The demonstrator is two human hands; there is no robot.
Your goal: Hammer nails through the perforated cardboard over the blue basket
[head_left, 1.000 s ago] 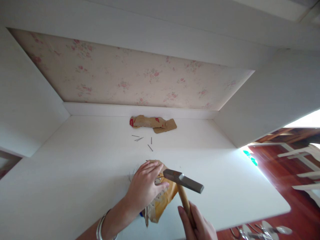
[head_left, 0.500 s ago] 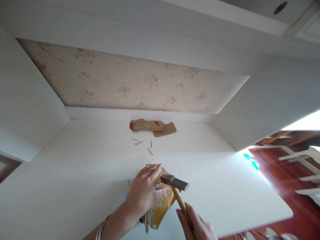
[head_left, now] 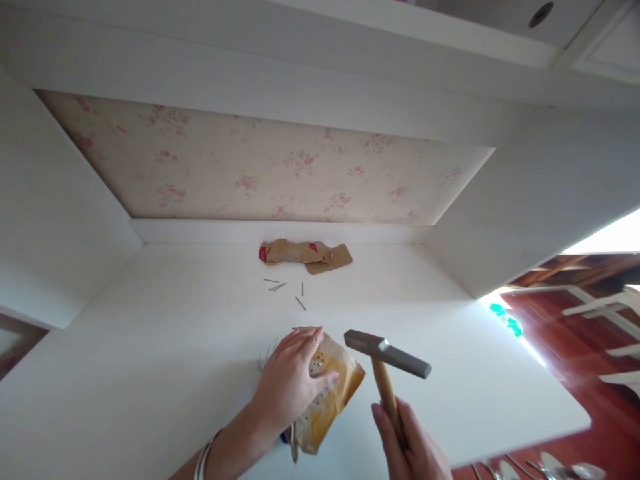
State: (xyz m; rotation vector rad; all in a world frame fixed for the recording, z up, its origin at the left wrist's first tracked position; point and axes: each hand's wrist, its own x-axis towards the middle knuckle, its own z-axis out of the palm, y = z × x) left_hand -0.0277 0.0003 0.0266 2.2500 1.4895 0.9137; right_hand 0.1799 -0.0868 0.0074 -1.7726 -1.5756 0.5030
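My right hand [head_left: 407,440] is wrapped round the wooden handle of a hammer [head_left: 387,353]. Its dark metal head is raised to the right of a worn tan and yellow-brown piece [head_left: 337,383] that looks papery and is dotted with small dark spots. Across the left part of that piece lies my left hand [head_left: 295,380], fingers stretched out and thumb apart, covering much of it. Thin wire-like bits [head_left: 265,357] show just left of this hand. Several loose nails [head_left: 300,303] lie on the white tabletop [head_left: 175,347] beyond it.
Torn brown cardboard strips [head_left: 305,255] lie at the back, near the wall with floral wallpaper [head_left: 250,167]. White side panels [head_left: 530,200] and an overhead cabinet [head_left: 350,87] enclose the surface. To the right, the tabletop ends above a reddish floor [head_left: 560,347].
The hammer and my right hand have moved right, so the head no longer overlaps the tan piece. My left hand stays in place on it. The view has shifted slightly.
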